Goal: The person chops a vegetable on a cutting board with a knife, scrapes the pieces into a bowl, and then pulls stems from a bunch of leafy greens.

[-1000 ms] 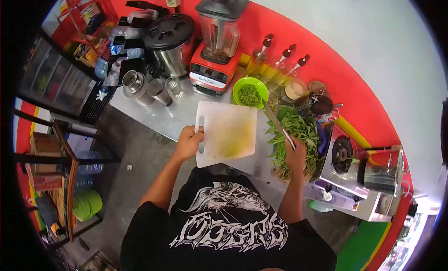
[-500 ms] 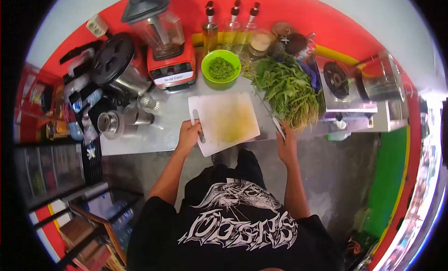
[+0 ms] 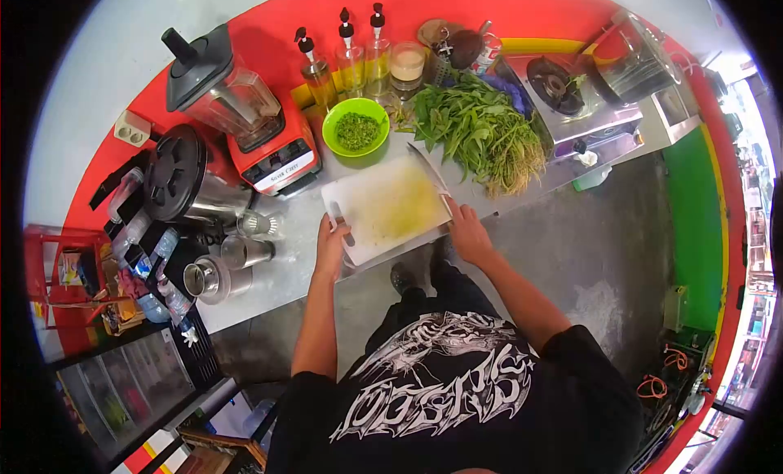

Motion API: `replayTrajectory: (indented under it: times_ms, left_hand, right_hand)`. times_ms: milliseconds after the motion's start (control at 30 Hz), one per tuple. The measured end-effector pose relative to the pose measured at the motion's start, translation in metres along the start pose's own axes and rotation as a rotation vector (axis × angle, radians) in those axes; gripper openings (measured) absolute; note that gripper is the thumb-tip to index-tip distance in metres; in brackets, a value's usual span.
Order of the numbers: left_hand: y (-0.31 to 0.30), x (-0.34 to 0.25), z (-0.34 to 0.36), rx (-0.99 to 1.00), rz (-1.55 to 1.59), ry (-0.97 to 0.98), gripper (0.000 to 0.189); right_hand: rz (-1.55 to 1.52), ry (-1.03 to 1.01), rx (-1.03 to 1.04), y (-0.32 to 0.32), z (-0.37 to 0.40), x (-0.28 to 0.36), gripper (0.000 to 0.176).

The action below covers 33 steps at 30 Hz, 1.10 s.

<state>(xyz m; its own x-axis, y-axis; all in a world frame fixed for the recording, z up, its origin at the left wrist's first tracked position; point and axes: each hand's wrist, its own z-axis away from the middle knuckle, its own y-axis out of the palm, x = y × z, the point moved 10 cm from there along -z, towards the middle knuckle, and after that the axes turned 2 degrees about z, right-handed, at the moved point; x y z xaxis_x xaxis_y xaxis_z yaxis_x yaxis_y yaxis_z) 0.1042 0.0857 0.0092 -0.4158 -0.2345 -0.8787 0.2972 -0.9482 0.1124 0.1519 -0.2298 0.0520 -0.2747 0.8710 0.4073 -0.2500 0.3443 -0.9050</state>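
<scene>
A white cutting board (image 3: pixel 379 209) with yellow-green stains lies at the counter's front edge. My left hand (image 3: pixel 331 239) is closed on its left end, by the handle slot. In my right hand (image 3: pixel 470 229) is a knife (image 3: pixel 431 170), its blade pointing away from me along the board's right edge. Behind the board stands a green bowl (image 3: pixel 356 129) of chopped greens. A pile of leafy greens (image 3: pixel 481 127) with roots lies to the right, beyond the knife.
A red blender (image 3: pixel 273 143) and metal cups (image 3: pixel 245 252) stand at the left. Pump bottles (image 3: pixel 351 62) line the back wall. At the right is a metal appliance (image 3: pixel 571 123); the counter's front edge runs close to my body.
The view has turned and shifted. My right hand has brought the knife in from beside the greens to the board's right edge. My left hand still holds the board.
</scene>
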Motion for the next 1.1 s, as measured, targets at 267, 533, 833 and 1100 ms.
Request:
replayTrajectory:
  times_ms: [267,533,833,1100]
  left_hand:
    - [-0.002,0.010,0.013,-0.054,0.017,-0.011,0.083]
    - [0.025,-0.008,-0.005,-0.054,-0.082,0.032,0.062]
    - [0.141,-0.034,-0.038,0.233,-0.227,0.054,0.031]
    - [0.282,-0.048,-0.075,0.485,-0.324,0.153,0.030]
  right_hand:
    - [0.070,-0.026,0.076,0.028,-0.029,-0.004,0.074]
    - [-0.041,-0.042,0.158,0.018,-0.045,-0.027,0.075]
    - [-0.341,0.022,-0.155,-0.043,-0.042,-0.122,0.052]
    - [-0.461,0.283,-0.291,-0.102,-0.031,-0.214,0.043]
